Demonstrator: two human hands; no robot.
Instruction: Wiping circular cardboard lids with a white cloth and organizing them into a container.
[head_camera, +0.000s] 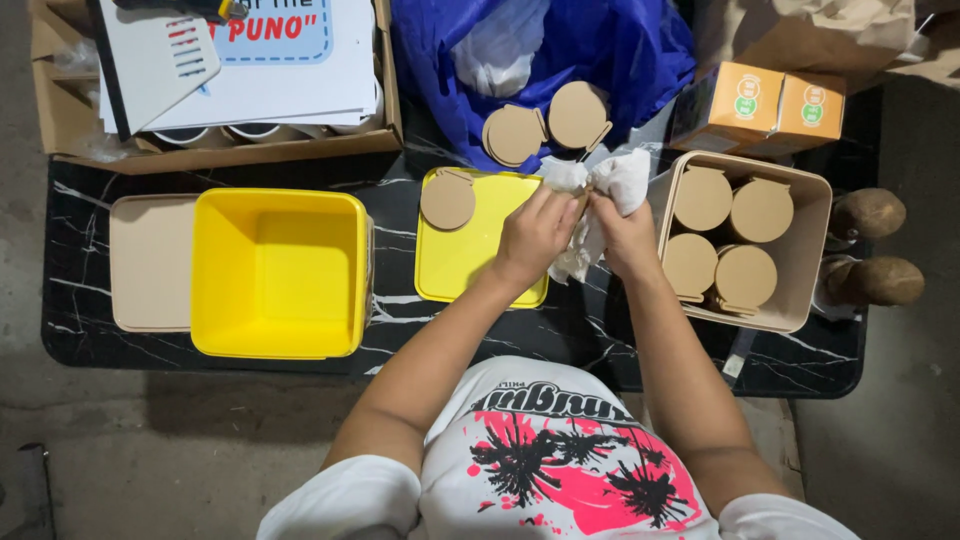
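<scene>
A crumpled white cloth (612, 190) sits bunched between both hands above the yellow lid's (462, 262) right edge.

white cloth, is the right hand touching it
Touching. The head view shows the right hand closed around the white cloth, which bunches out above its fingers and hangs below, with the left hand alongside.

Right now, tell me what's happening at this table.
A person leans over a black marble-look table, both hands on a white cloth. The left hand and right hand press it together over a yellow lid. One brown disc lies on that lid. A beige tub at the right holds four disc stacks; an empty yellow tub sits left.
</scene>
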